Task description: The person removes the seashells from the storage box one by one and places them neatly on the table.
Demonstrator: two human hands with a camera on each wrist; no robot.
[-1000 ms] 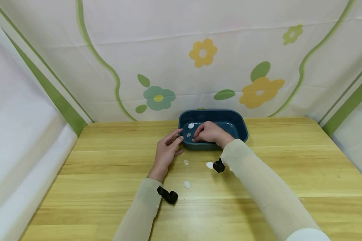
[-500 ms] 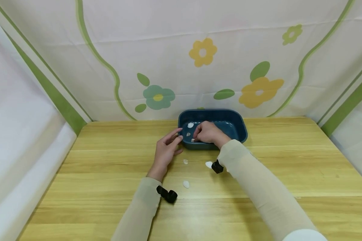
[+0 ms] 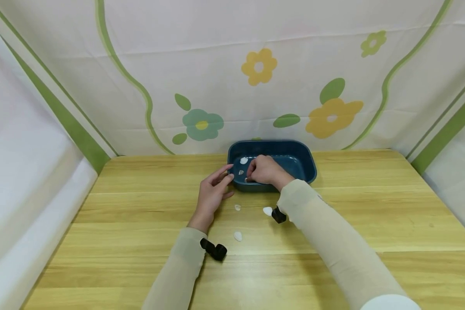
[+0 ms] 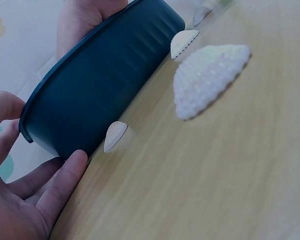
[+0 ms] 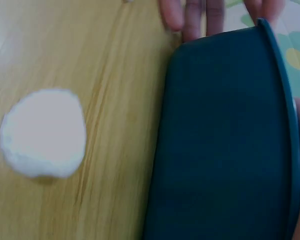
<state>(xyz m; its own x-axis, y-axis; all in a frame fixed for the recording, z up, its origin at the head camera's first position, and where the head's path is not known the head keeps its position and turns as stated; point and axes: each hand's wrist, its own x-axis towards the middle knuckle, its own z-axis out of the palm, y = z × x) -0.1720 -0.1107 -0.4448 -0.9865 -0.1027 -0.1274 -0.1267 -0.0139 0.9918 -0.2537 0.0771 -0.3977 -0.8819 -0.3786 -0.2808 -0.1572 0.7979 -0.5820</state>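
Note:
A dark blue rectangular container stands at the back of the table. My left hand rests against its left end, fingers extended and touching the rim and the lower side. Inside it, my right hand reaches over the near wall and pinches a small seashell close to the container floor; the fingertips are partly hidden. A white seashell and a smaller greyish one lie in the left part of the container. On the table before it are a small seashell, a ridged white seashell and another white one.
A wooden table bears everything. A white flowered cloth hangs right behind the container, with white cloth on both sides. Black wrist cameras sit on the beige sleeves, the right one close to a seashell.
The view shifts slightly. My right fingers stay low in the container at the small seashell, moving barely. My left hand keeps its place on the container's end.

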